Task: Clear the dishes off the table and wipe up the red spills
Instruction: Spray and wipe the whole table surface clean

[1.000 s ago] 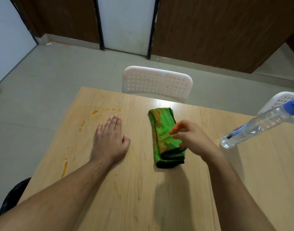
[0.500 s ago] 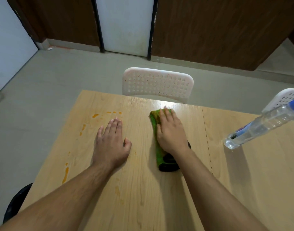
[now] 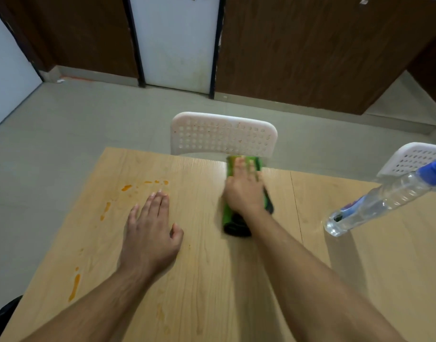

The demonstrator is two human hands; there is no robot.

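A folded green cloth with a black edge (image 3: 228, 215) lies on the wooden table (image 3: 212, 280), reaching its far edge. My right hand (image 3: 244, 191) presses flat on the cloth with straight fingers, blurred by motion. My left hand (image 3: 150, 230) rests flat on the table to the left, fingers together. Orange-red spills (image 3: 126, 187) streak the far left of the table, with a smear (image 3: 105, 211) below them and another streak (image 3: 74, 287) near the left edge. Faint smudges (image 3: 160, 314) show near the front.
A clear plastic bottle with a blue cap (image 3: 380, 203) stands on the table at the right. A white perforated chair (image 3: 223, 137) sits behind the far edge, a second one (image 3: 414, 156) at far right. A dark object (image 3: 2, 314) shows at lower left.
My right hand came down onto the cloth and slid it away from me toward the table's far edge. My left hand stayed flat in place.
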